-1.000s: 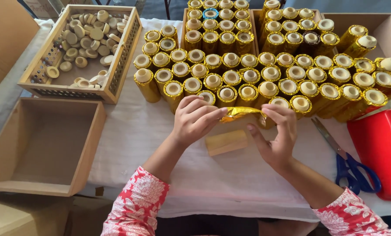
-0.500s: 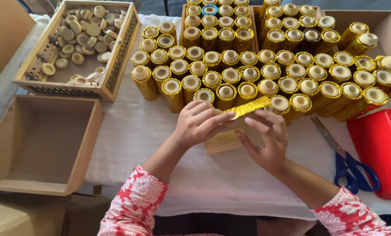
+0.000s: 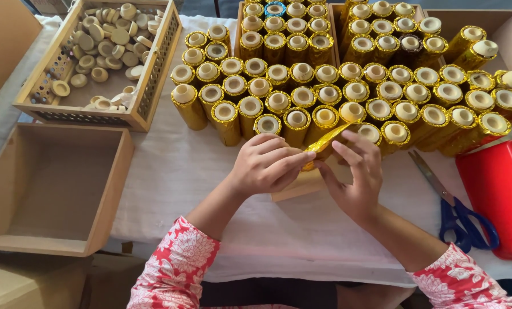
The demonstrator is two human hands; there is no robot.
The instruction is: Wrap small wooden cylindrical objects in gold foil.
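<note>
While both hands meet just in front of the standing gold-wrapped tubes [image 3: 347,91], the left hand [image 3: 267,163] and right hand [image 3: 356,177] each pinch the same gold foil strip [image 3: 324,143], their grip closed narrowly on it above a small wooden block [image 3: 301,184] on the white-covered desk [image 3: 176,171]. Left of the tubes, a slatted wooden crate [image 3: 153,74] holds pale round caps [image 3: 104,40]; nearer, a plain wooden box [image 3: 110,189] has nothing inside. Blue-handled scissors [image 3: 459,214] lie right of the hands, beside a red container [image 3: 499,194].
</note>
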